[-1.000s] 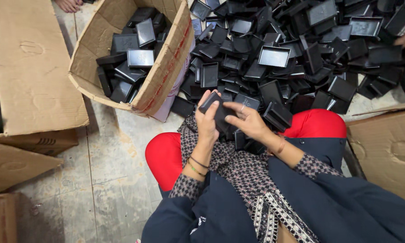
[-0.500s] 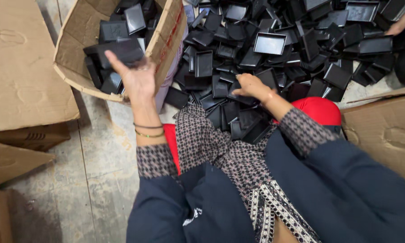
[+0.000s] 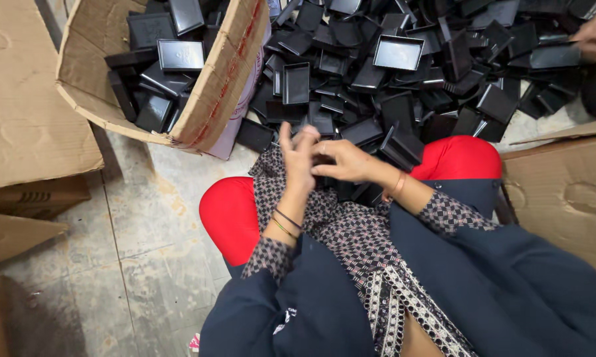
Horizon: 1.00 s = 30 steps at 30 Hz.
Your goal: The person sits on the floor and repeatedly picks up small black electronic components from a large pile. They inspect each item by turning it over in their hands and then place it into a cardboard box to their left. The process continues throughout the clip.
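So both hands were together right over the lap. The left hand [image 3: 299,158] was upright with fingers spread, palm turned toward the right hand [image 3: 341,160], which came in from the right side with fingers curled. They were touching or nearly so, and something dark sat between them, but I honestly couldn't tell whether either hand was clamped on a tray or just brushing against the other.

Directly ahead of the hands, just past the fingertips, was the pile of black trays [image 3: 404,73], spread across the floor away from the body and running wide to the right. The nearest loose trays lay right at the knees, so either hand was about equally close, the right one maybe a touch nearer to the bulk of the pile.

Off to the left and farther up sat the cardboard box [image 3: 218,86], tilted open with more black trays stacked inside. That was on the left hand's side, well apart from the right.

Flattened cardboard [image 3: 20,119] lay far left, and another person's hand [image 3: 595,36] showed at the top right corner.
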### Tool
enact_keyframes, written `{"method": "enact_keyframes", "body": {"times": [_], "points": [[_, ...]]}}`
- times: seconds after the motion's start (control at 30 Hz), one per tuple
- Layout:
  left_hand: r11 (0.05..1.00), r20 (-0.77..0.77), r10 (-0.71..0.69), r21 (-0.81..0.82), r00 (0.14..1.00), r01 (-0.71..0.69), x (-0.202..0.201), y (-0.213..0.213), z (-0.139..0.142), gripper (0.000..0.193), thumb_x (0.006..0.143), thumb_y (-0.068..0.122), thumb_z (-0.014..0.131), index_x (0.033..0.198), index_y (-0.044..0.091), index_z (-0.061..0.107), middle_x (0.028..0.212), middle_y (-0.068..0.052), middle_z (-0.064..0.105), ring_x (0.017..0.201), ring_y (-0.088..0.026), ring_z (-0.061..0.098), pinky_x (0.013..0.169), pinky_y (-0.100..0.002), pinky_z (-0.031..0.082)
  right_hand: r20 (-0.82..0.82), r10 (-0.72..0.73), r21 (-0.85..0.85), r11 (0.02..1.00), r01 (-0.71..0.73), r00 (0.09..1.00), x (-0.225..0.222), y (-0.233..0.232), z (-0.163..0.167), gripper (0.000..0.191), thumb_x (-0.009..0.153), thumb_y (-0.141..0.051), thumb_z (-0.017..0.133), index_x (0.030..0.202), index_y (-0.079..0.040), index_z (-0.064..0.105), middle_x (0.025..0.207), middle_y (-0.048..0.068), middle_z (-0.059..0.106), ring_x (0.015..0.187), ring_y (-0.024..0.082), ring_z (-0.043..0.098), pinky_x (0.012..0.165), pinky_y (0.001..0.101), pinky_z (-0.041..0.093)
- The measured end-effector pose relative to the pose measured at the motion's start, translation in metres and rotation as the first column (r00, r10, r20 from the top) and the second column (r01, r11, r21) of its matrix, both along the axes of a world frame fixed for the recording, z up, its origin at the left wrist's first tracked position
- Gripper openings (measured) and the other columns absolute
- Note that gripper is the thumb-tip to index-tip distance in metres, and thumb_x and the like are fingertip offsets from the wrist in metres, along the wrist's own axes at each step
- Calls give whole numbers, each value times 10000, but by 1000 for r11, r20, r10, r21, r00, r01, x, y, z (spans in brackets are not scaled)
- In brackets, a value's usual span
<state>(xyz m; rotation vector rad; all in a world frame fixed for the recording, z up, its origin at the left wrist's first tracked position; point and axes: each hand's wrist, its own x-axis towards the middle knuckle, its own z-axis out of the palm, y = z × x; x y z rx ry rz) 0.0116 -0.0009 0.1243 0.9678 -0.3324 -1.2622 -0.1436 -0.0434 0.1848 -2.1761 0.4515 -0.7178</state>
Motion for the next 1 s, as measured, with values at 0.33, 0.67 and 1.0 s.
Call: {"method": "enact_keyframes", "body": {"times": [0.33, 0.67, 1.0], "points": [[997, -381, 81, 42, 921, -70, 88, -3, 21, 172, 949, 217, 721, 1045, 82, 678, 947, -43, 701, 860, -203, 692, 754, -350, 579, -954, 38, 123, 954, 275, 299, 35, -49, -49, 839, 753, -731, 726, 1216, -31, 698, 1231, 189, 700, 1074, 376, 723, 863, 489, 602], [991, -268, -19, 121, 963, 53, 76, 24, -2, 108, 920, 139, 694, 1009, 84, 666, 912, -52, 708, 818, -188, 700, 705, -338, 589, -523, -215, -71, 975, 210, 825, -52, -50, -41, 440, 855, -493, 757, 1061, -104, 754, 1075, 126, 702, 1092, 298, 651, 926, 424, 507], [960, -259, -182, 162, 949, 229, 23, -8, -5, 142, 927, 163, 721, 1039, 92, 672, 910, -51, 696, 789, -194, 685, 698, -333, 578, -342, -343, -98, 939, 330, 875, -26, -68, -65, 643, 769, -392, 854, 1208, 27, 640, 1122, 244, 703, 1036, 369, 685, 894, 443, 548]]}}
